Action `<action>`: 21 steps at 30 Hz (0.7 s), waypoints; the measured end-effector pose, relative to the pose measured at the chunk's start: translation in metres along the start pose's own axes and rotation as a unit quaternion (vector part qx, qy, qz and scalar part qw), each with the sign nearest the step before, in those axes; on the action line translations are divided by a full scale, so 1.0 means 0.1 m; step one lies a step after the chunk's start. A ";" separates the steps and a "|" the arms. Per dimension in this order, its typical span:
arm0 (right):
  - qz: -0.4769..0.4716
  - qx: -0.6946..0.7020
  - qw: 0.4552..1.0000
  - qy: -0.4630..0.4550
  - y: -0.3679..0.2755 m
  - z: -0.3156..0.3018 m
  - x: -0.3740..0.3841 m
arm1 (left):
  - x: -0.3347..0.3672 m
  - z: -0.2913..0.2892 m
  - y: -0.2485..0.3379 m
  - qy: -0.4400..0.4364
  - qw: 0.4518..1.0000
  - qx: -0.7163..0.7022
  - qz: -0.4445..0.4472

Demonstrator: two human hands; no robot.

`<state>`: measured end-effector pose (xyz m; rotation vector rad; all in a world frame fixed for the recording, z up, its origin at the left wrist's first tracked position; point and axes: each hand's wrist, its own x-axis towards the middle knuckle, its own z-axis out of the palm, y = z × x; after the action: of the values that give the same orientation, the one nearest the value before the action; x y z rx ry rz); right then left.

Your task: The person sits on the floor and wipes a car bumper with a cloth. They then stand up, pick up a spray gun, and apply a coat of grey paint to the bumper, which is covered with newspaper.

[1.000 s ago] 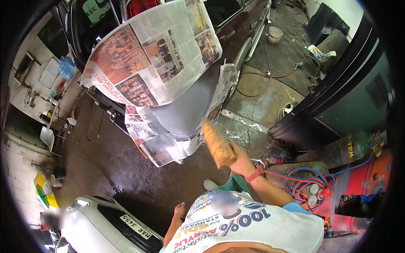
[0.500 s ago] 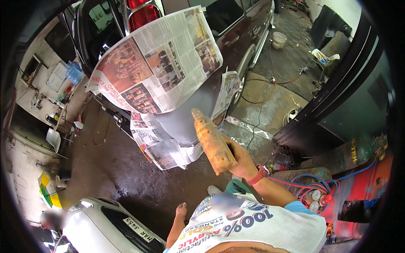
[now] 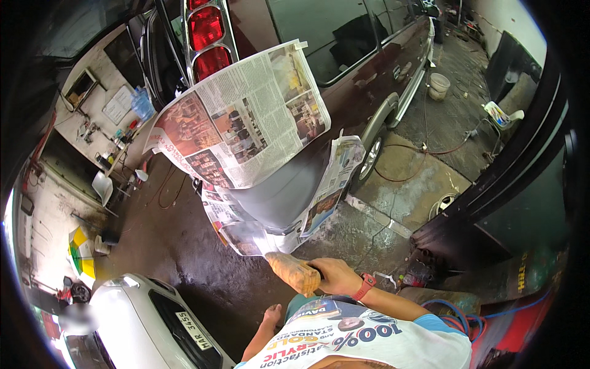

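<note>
My right hand (image 3: 337,275), with a red watch on the wrist, is closed round the dark handle of a heat gun (image 3: 294,273). This tool has a stained, orange-yellow wrapped barrel, its narrow end toward the vehicle's corner. Just beyond its tip is a grey bumper corner (image 3: 279,194), with newspaper masking (image 3: 243,117) above it and more newspaper (image 3: 335,178) along its right side. A pale bright patch shows on the lower sheet by the tip. My left hand (image 3: 272,315) hangs low beside my body, holding nothing, its fingers loosely extended.
The dark red vehicle (image 3: 362,80) with a red tail light (image 3: 209,46) fills the far side. A white car (image 3: 150,326) stands at the near left. To the right are a dark door panel (image 3: 491,203), a gas cylinder (image 3: 510,280) and hoses. A bucket (image 3: 439,86) stands farther back.
My right hand has lowered the heat gun and brought it nearer my body, below the grey corner. The view has shifted, and the left hand still hangs at my side.
</note>
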<state>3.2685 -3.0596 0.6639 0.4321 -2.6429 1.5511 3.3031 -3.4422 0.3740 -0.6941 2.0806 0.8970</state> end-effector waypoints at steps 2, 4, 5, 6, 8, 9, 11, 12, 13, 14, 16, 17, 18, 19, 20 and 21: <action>-0.009 0.009 0.999 0.047 -0.08 -0.21 0.07 | 0.08 0.17 -0.01 0.033 0.997 -0.055 0.041; -0.030 0.032 0.992 0.117 -0.17 -0.39 0.14 | 0.03 0.24 0.06 0.048 0.995 -0.075 0.042; -0.031 0.042 0.990 0.131 -0.23 -0.51 0.14 | -0.02 0.29 0.08 0.050 0.997 -0.047 0.044; -0.035 0.074 0.986 0.144 -0.25 -0.58 0.16 | -0.08 0.34 0.08 0.052 0.997 -0.019 0.046; -0.041 0.133 0.975 0.172 -0.26 -0.68 0.19 | -0.26 0.45 0.11 0.034 0.999 0.022 0.027; -0.034 0.124 0.977 0.169 -0.21 -0.72 0.17 | -0.43 0.51 0.24 0.007 0.999 0.035 0.008; -0.029 0.134 0.979 0.153 -0.15 -0.71 0.15 | -0.50 0.49 0.10 -0.009 0.995 0.097 -0.017; -0.018 0.127 0.984 0.122 -0.14 -0.68 0.12 | -0.39 0.47 -0.15 -0.014 0.995 0.100 -0.028; -0.005 0.113 0.989 0.091 -0.08 -0.65 0.08 | -0.29 0.47 -0.33 -0.023 0.994 0.102 -0.035; 0.008 0.097 0.993 0.063 -0.01 -0.63 0.02 | -0.25 0.47 -0.38 -0.035 0.993 0.105 -0.040; 0.046 0.029 0.999 0.000 0.47 -0.47 -0.16 | -0.43 0.56 -0.06 -0.017 0.998 0.043 -0.052; 0.065 -0.001 0.997 -0.036 0.64 -0.42 -0.21 | -0.58 0.56 0.11 -0.015 0.998 0.010 -0.054; 0.070 -0.006 0.996 -0.046 0.66 -0.43 -0.24 | -0.67 0.54 0.18 -0.007 0.998 -0.026 -0.060; 0.076 -0.012 0.995 -0.056 0.66 -0.44 -0.25 | -0.72 0.54 0.27 0.007 0.999 -0.015 -0.046; 0.081 -0.014 0.994 -0.068 0.65 -0.44 -0.26 | -0.76 0.53 0.29 0.024 0.999 -0.005 -0.034; 0.072 -0.013 0.997 -0.039 0.65 -0.46 -0.24 | -0.80 0.53 0.30 0.040 0.999 0.007 -0.022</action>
<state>3.2702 -2.9851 0.6266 0.3131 -2.8077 1.5656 3.3496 -3.3693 0.4241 -0.7769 2.1304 0.8417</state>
